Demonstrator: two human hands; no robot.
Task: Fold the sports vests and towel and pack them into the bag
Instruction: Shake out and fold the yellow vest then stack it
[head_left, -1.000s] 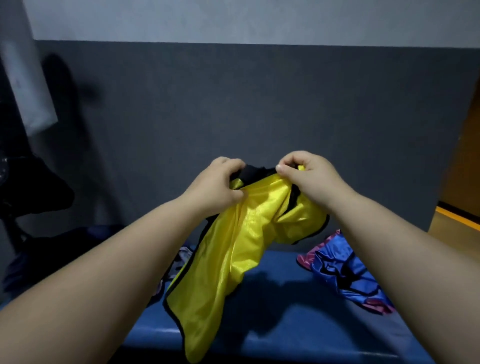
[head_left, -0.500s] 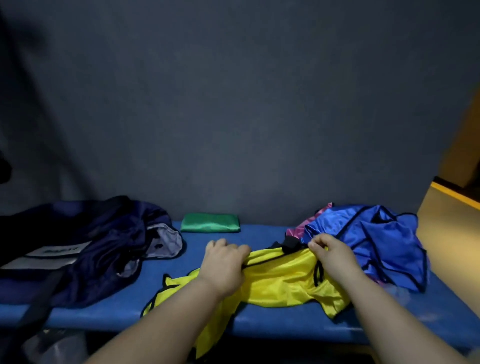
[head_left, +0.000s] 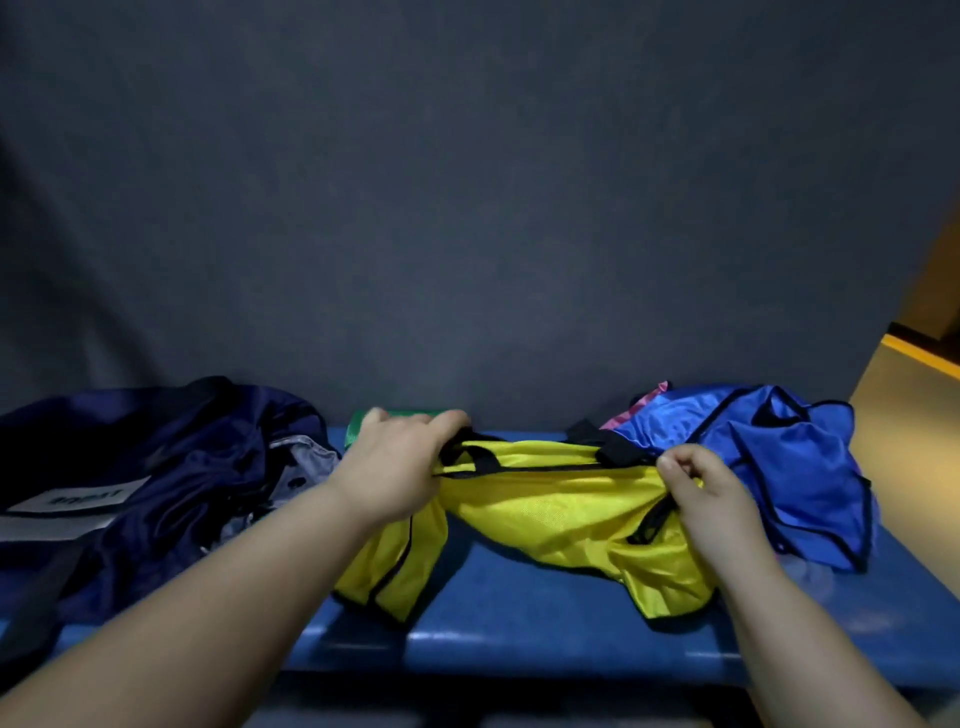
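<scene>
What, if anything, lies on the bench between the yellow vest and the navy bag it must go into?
Nothing visible does. The yellow vest, held by the left hand and right hand, lies beside the navy bag on the bench; the folded green cloth sits farther back. The left forearm hides part of the gap.

Bag (head_left: 156, 467) left of vest (head_left: 545, 512), on bench (head_left: 519, 631)
</scene>
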